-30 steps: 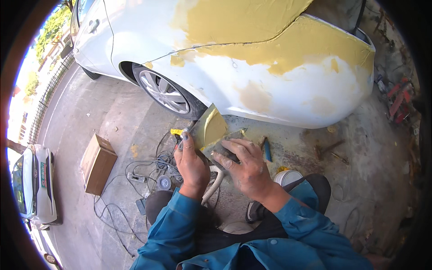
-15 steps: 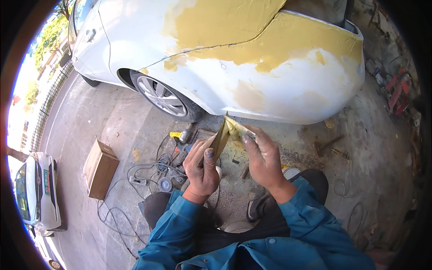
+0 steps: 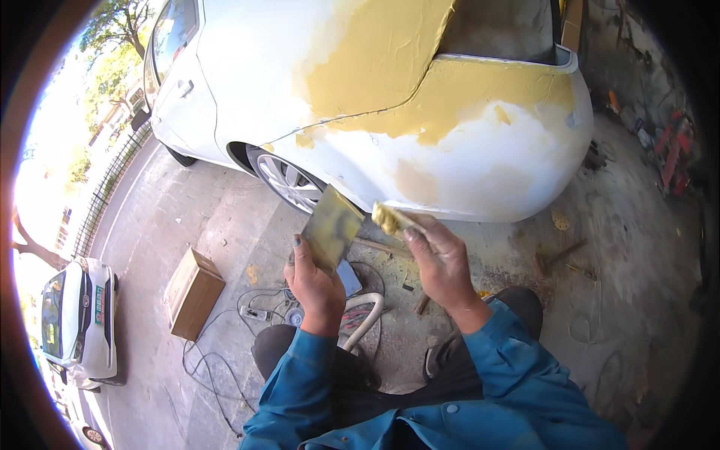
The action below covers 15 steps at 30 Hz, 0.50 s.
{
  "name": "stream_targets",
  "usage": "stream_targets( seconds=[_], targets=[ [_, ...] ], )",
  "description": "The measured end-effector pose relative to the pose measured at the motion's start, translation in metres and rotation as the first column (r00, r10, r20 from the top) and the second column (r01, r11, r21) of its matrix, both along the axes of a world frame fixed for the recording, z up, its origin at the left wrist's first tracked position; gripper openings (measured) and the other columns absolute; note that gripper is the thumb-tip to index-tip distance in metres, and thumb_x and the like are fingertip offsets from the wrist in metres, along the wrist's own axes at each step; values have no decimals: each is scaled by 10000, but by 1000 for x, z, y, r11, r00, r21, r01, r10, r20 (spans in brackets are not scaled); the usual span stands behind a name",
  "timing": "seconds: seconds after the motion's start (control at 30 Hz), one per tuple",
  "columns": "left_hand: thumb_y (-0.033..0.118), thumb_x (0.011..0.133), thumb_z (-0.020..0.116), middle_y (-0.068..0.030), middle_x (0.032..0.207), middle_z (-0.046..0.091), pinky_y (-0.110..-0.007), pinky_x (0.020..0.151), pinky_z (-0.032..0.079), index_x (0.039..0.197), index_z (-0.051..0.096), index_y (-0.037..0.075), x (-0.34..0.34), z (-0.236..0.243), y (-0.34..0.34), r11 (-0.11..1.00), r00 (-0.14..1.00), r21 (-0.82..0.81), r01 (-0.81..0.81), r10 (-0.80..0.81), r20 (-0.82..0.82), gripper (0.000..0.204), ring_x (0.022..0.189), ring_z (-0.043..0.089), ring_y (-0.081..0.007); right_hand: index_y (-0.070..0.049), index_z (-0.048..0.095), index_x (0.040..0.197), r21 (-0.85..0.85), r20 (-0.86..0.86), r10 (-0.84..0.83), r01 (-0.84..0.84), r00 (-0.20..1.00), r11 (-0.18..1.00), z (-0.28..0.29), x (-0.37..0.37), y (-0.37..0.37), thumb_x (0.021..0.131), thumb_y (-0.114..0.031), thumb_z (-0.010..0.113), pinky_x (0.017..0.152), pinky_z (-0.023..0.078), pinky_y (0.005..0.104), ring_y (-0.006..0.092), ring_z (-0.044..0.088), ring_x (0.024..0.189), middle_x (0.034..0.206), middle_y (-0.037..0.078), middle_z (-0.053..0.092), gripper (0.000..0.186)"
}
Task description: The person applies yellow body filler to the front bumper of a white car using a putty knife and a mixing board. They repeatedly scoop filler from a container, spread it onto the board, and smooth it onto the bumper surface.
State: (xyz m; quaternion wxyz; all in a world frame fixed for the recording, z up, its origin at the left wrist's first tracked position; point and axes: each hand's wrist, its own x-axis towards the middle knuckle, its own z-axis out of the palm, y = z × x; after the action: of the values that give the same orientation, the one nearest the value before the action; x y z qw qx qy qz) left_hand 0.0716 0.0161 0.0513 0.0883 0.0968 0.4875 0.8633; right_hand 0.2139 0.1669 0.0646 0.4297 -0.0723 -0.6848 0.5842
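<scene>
My left hand [image 3: 316,289] grips a flat, putty-smeared plate [image 3: 334,229] by its lower edge, thumb on its face. Just to the right, my right hand [image 3: 441,259] is closed on a thin putty spreader [image 3: 409,220]. A lump of yellowish putty [image 3: 385,218] sits on the spreader's left end. Plate and spreader are a small gap apart. Beyond both hands stands a white car [image 3: 480,184], its rear side partly coated with yellow putty [image 3: 375,90].
On the floor to the left stands a cardboard box [image 3: 196,292], with dark cables [image 3: 217,379] around it. A pale curved hose [image 3: 367,319] lies between my knees. Another white car [image 3: 79,319] is parked at far left. Red clutter [image 3: 675,154] lies at far right.
The plate and spreader, which were touching, are now apart. My left hand has turned the plate so its smeared face shows, and putty now shows gathered on the spreader's end.
</scene>
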Motion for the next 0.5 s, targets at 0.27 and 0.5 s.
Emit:
stream_targets(
  seconds=[0.27, 0.5],
  targets=[
    [395, 1231, 511, -136, 1408, 761, -459, 1165, 562, 1447, 654, 0, 29, -2, 1, 907, 888, 303, 292, -375, 265, 473, 1304, 738, -283, -9, 661, 1578, 64, -105, -70, 77, 992, 995, 25, -6, -24, 1189, -101, 629, 1007, 591, 348, 230, 750, 1197, 1364, 168, 782, 400],
    [368, 1238, 498, -153, 1426, 746, -455, 1194, 555, 1464, 638, -16, -11, -9, 7, 858, 823, 367, 360, -477, 308, 467, 1303, 738, -288, -47, 681, 1565, 557, 34, -256, 194, 966, 808, -12, -16, -9, 989, 43, 724, 1052, 620, 486, 451, 740, 1242, 1422, 217, 747, 585]
  ],
)
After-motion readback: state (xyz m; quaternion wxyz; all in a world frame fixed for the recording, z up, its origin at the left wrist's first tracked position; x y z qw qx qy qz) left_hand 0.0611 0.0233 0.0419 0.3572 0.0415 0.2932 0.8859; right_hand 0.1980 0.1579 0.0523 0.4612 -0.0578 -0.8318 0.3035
